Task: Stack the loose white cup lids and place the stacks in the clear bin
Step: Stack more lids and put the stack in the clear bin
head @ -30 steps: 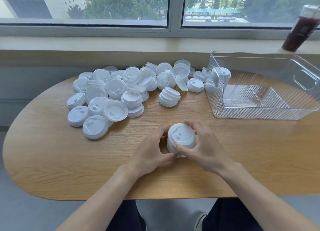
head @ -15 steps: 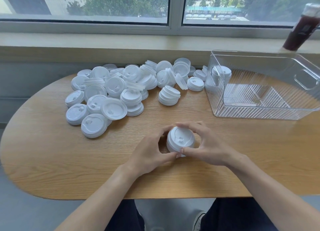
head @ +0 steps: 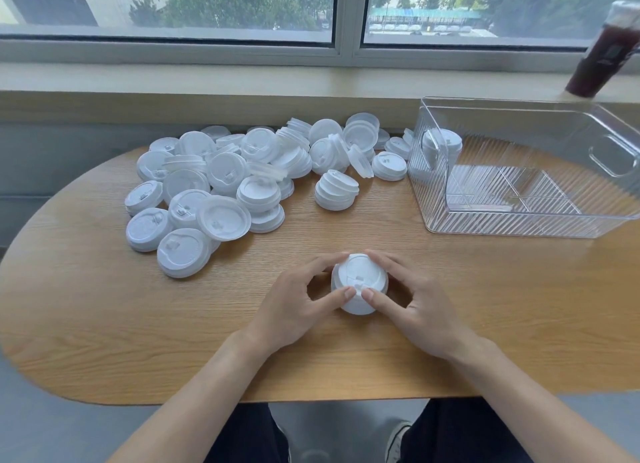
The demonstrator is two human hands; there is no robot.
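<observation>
A short stack of white cup lids stands on the wooden table near its front middle. My left hand grips the stack from the left and my right hand from the right, thumbs meeting on its near side. A large heap of loose white lids covers the back left of the table. A small separate stack of lids sits just right of the heap. The clear bin stands at the back right with one stack of lids in its far left corner.
The oval wooden table ends in a curved front edge close to my legs. A window sill runs behind it, and a dark drink cup stands on the sill at far right, behind the bin.
Both hands stay around the stack. My thumbs have moved together onto its near side, and the stack has turned slightly between my fingers.
</observation>
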